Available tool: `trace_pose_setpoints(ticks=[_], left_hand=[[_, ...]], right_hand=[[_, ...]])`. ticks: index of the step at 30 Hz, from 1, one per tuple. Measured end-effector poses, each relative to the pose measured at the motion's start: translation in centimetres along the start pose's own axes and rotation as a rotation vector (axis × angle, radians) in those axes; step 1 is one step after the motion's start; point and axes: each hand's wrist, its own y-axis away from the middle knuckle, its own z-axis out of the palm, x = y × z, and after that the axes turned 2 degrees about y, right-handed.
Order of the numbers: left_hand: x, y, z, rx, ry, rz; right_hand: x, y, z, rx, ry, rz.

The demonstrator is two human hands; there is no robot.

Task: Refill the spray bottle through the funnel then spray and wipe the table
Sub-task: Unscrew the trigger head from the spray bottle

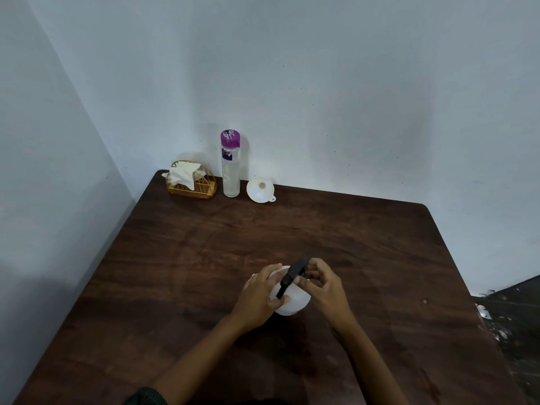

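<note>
A white spray bottle (pixel 295 302) with a black trigger head (pixel 295 273) stands on the dark wooden table (pixel 190 258) near its middle. My left hand (pixel 260 296) wraps the bottle's left side. My right hand (pixel 320 283) has its fingers closed around the black spray head from the right. A white funnel (pixel 260 189) lies on its side at the back of the table. Beside it stands a tall clear water bottle with a purple cap (pixel 230 165).
A gold wire holder with white cloths or napkins (pixel 190 179) sits at the back left corner. Walls run close along the table's left and far sides. Past the table's right edge lies a dark floor with debris (pixel 508 317).
</note>
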Motion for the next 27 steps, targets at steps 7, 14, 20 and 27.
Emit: trace_pose_setpoints(ticks=[7,14,20,27], left_hand=[[-0.2,0.0,0.1,-0.015,-0.064,0.016],[0.2,0.1,-0.1,0.017,0.046,-0.025],[0.6,0.1,-0.4,-0.017,0.025,-0.026],[0.2,0.0,-0.2,0.014,0.037,-0.016]], right_hand=[[0.2,0.8,0.2,-0.033,0.015,0.029],[-0.2,0.3,1.1,0.071,0.05,-0.02],[-0.5,0.9,0.3,-0.006,0.107,-0.051],[-0.6,0.7,1.1,0.106,0.023,0.002]])
